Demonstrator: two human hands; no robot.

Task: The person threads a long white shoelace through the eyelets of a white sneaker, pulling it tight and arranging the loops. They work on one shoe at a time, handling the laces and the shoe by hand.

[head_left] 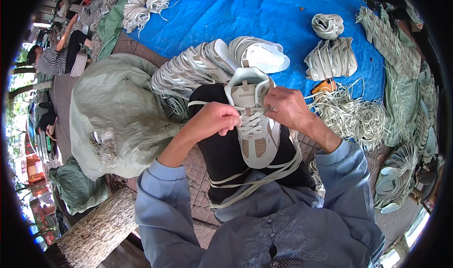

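While a blue sheet (pixel 226 11) spreads out ahead of me, a row of nested shoes (pixel 193 70) lies along its near edge, just beyond my knees. A bulging sack (pixel 113 112) crowds my left side, with a green bag (pixel 78 185) and a log (pixel 101 228) nearer me. To my right sits a tangle of laces (pixel 354 119), an orange thing (pixel 323 87) beside it, with more stacked shoes (pixel 332 60) past that. Loose strands (pixel 278 174) cross my thighs near the toe of the one shoe (pixel 255 145) I'm working on; it rests over my lap, toe toward me, opening away.

Both forearms angle inward, elbows wide. My left hand (pixel 216 121) is curled, thumb and fingertips pinching at the left side of the lacing. My right hand (pixel 287 108) bends at the wrist and pinches the right side, a little higher. Whether lace or edge is between my fingertips, I cannot tell.
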